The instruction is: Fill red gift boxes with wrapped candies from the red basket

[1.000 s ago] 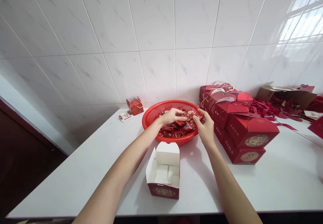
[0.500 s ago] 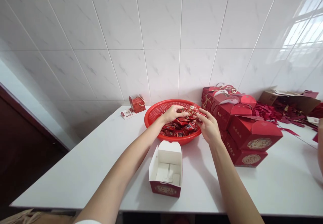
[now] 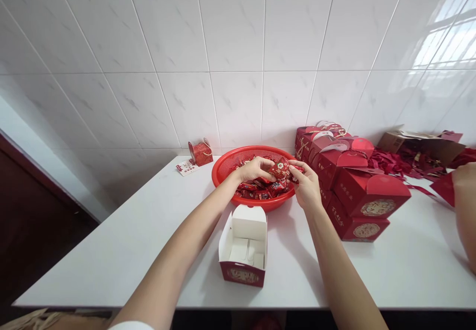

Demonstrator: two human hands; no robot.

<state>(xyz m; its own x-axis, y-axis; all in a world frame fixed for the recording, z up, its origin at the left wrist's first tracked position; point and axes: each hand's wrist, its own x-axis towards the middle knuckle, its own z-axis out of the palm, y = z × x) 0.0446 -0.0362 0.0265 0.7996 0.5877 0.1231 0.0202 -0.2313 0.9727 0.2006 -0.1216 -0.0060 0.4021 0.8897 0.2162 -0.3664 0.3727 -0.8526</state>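
Left hand: the left hand pinches the near edge of a shiny red, flower-patterned packet between thumb and fingers.
Right hand: the right hand grips red wrapping at the packet's other side; cannot tell whether it is a second piece.
Packet: held above the round, red plastic basket, which holds more red-wrapped pieces.
Box: an open, white-lined red cardboard box stands just in front of the basket.
Right side: stacked, closed red cardboard boxes.
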